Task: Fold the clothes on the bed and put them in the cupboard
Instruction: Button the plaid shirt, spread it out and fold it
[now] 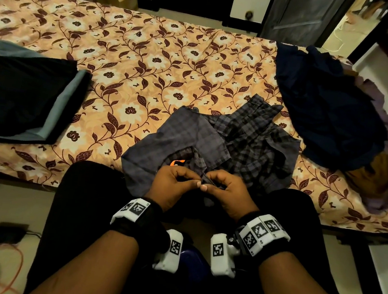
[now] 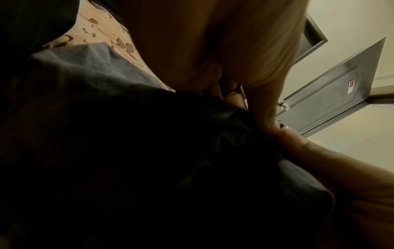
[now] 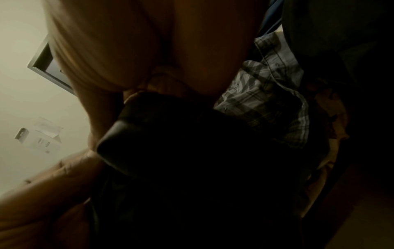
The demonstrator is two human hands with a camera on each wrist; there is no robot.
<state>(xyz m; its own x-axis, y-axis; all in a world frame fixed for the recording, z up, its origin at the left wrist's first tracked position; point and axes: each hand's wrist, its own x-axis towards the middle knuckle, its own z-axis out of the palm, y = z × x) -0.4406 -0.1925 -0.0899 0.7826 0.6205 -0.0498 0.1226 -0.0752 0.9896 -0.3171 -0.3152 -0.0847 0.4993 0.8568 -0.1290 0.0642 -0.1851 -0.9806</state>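
Both hands meet at the near edge of the bed: the left hand [image 1: 172,185] and the right hand [image 1: 225,192] have their fingers curled in, pinching a small bit of the checked shirt [image 1: 224,142] between them, thumbs almost touching (it looks like button or placket work, though the detail is too small to be sure). Both wrist views are mostly dark and add only that checked cloth lies just beside the right hand.

The shirt itself lies crumpled and half open on the floral bedsheet [image 1: 131,53], its near hem drooping over the bed edge toward the person's lap. By my reading it is at the start of its fold, not yet smoothed flat.

To the left, well apart, rests a folded stack [image 1: 24,97] of black and grey garments, so some folding appears done. To the right sits an unfolded heap [image 1: 329,107] of dark blue, purple and brown clothes, still to be handled. No cupboard is visible, and nothing looks put away, so most of the task seems left.
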